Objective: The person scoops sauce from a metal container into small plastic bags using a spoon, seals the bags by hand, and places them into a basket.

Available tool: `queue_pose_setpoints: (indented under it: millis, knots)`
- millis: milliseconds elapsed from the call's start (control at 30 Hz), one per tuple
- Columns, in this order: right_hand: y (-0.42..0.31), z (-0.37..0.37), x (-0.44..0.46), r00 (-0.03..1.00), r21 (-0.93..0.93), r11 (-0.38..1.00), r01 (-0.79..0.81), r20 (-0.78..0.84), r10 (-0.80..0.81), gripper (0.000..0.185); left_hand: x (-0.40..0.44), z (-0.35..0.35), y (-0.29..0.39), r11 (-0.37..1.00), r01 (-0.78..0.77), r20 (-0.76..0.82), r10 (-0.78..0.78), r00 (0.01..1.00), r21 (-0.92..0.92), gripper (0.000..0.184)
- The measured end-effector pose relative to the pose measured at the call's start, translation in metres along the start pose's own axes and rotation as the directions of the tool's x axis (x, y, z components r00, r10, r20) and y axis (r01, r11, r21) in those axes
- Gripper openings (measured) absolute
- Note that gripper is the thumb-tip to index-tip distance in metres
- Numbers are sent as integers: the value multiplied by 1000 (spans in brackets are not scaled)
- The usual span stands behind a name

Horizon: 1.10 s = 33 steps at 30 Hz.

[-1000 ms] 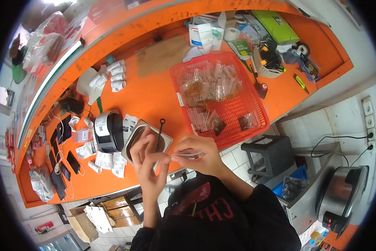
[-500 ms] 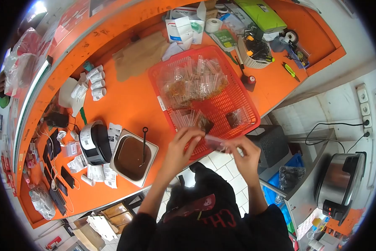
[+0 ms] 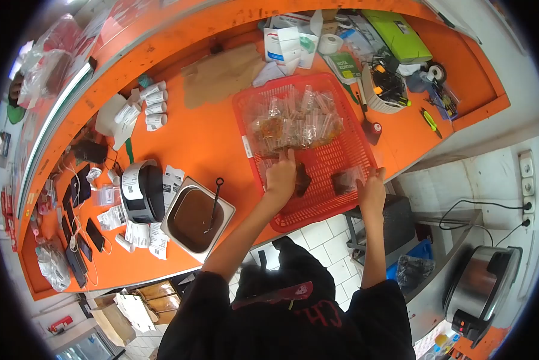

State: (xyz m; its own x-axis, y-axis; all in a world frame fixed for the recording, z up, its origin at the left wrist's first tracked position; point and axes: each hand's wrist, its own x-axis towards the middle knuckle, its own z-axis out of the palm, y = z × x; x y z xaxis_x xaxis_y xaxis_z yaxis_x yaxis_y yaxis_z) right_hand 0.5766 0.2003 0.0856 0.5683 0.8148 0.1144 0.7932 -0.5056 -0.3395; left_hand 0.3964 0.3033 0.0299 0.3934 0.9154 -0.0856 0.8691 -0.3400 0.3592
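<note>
A red plastic basket (image 3: 317, 207) on the orange counter holds many small clear packets (image 3: 299, 123), with amber contents in some. My left hand (image 3: 280, 175) reaches into its near left part, over packets beside a dark-filled one (image 3: 302, 180); its fingers look drawn together, and what they grip is hidden. At the basket's right side my right hand (image 3: 371, 189) has its fingers closed at the edge of a clear packet with dark contents (image 3: 345, 180). A metal tray of brown sauce (image 3: 196, 221) with a ladle (image 3: 215, 201) stands left of the basket.
Left of the tray are a black label printer (image 3: 142, 191), paper slips (image 3: 137, 234) and phones with cables (image 3: 94, 235). Rolled labels (image 3: 155, 108) and brown paper (image 3: 218, 75) lie farther back. A cable basket (image 3: 389, 99) stands back right, a dark stool (image 3: 389, 225) below the counter.
My hands have moved apart, the left into the basket's left part and the right to the packet at its right. The clear packet held between them is no longer visible there.
</note>
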Motion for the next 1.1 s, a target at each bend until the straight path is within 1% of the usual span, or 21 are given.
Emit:
queue_pose_setpoints:
  millis: [33, 100, 133, 200, 267, 300, 333, 367, 433, 467, 533, 567, 633, 733, 767, 833, 900, 967, 1000, 1033, 1100]
  knots:
    - [-1, 10, 3, 1000, 3, 1000, 14, 4, -14, 20, -1, 4, -5, 997, -9, -14, 10, 1000, 71, 35]
    - [1, 37, 8, 938, 171, 925, 340, 3, -345, 28, -4, 5, -12, 990, -2, -35, 7, 999, 140, 30]
    - [-27, 23, 1, 932, 269, 911, 313, 100, -349, 31, -7, 0, -13, 997, -5, 10, 5, 1000, 79, 28]
    - [-36, 58, 4, 804, 549, 792, 266, 327, -497, 41, -16, -14, -13, 1000, 4, 49, -5, 999, 14, 27]
    - [-55, 76, -5, 784, 525, 769, 365, 273, -558, 45, -33, -41, -11, 985, -16, -237, -25, 971, -171, 25]
    - [-63, 83, -9, 764, 494, 743, 452, 215, -608, 49, -42, -52, -15, 985, -4, -246, -39, 969, -174, 25]
    - [-67, 88, -11, 739, 428, 742, 516, 215, -638, 54, -53, -63, -23, 958, 7, -236, -78, 969, -287, 24]
    - [-67, 93, -11, 730, 431, 735, 524, 217, -648, 54, -64, -73, -30, 918, 17, -223, -114, 968, -397, 23]
    - [-64, 101, -6, 777, 402, 796, 452, 262, -573, 37, -92, -91, -43, 886, 54, -232, -180, 956, -461, 21]
    - [-59, 104, -2, 766, 405, 789, 462, 266, -585, 37, -107, -97, -50, 849, 80, -231, -231, 945, -522, 19]
    - [-48, 103, 10, 779, 461, 825, 327, 363, -511, 17, -139, -100, -62, 798, 42, -298, -272, 915, -602, 15]
    - [-46, 100, 14, 770, 462, 819, 340, 363, -525, 17, -155, -100, -66, 795, 46, -307, -285, 908, -604, 15]
    - [-49, 82, 16, 879, 402, 818, 411, 65, -473, 10, -187, -99, -73, 759, 199, -191, -392, 900, -620, 14]
    - [-57, 69, 15, 862, 437, 792, 426, 70, -502, 12, -229, -97, -81, 681, 258, -181, -502, 845, -685, 13]
    - [-59, 73, 14, 842, 477, 772, 421, 112, -528, 15, -239, -100, -86, 664, 324, -173, -568, 804, -674, 13]
    - [-56, 91, 14, 757, 608, 788, 92, 472, -453, 22, -258, -94, -115, 660, 276, -335, -643, 689, -699, 14]
    - [-67, 88, 13, 669, 585, 780, 223, 490, -559, 24, -268, -100, -148, 486, 351, -300, -831, 468, -800, 10]
    - [-76, 82, 12, 588, 547, 761, 348, 506, -632, 26, -282, -76, -206, 611, 455, -478, -791, 383, -648, 7]
    - [-79, 79, 11, 616, 528, 759, 381, 467, -635, 27, -289, -61, -236, 724, 439, -603, -688, 403, -533, 15]
    - [-82, 77, 11, 644, 510, 753, 415, 421, -639, 28, -291, -48, -263, 717, 441, -610, -694, 382, -540, 15]
    - [-85, 68, 11, 641, 532, 735, 421, 399, -656, 28, -292, -34, -306, 708, 562, -765, -614, 191, -428, 32]
